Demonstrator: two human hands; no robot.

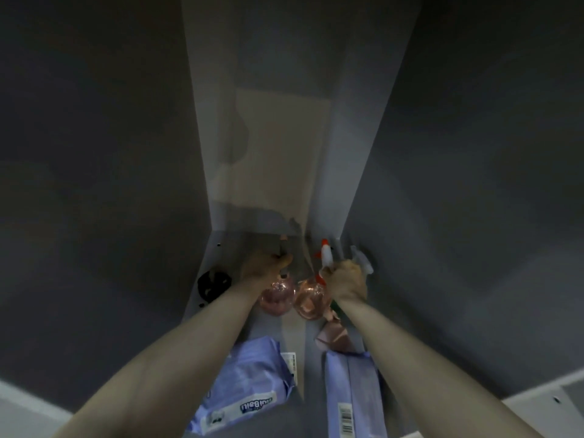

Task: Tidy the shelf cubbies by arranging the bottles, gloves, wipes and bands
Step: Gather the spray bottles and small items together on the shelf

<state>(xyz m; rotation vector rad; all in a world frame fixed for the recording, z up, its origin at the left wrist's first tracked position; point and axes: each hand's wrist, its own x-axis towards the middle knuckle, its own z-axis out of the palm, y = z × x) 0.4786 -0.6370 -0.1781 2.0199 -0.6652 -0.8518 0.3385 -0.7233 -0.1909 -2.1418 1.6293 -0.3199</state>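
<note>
Both arms reach deep into a grey shelf cubby (442,184). My left hand (264,267) grips the dark neck of a round pink bottle (277,297) near the back wall. My right hand (346,281) grips the white and orange trigger head of a spray bottle (325,257), with a second round pink bottle (309,298) just below it. A clear spray head (363,260) stands behind my right hand against the right wall. Two purple wipe packs (249,387) (352,396) lie at the front. Black bands (213,284) lie at the left wall.
A pinkish folded packet (333,335) lies between the right wipe pack and the bottles. The cubby is dim, with grey walls close on both sides and a pale back panel (278,153). A light shelf edge (537,393) shows at the lower right.
</note>
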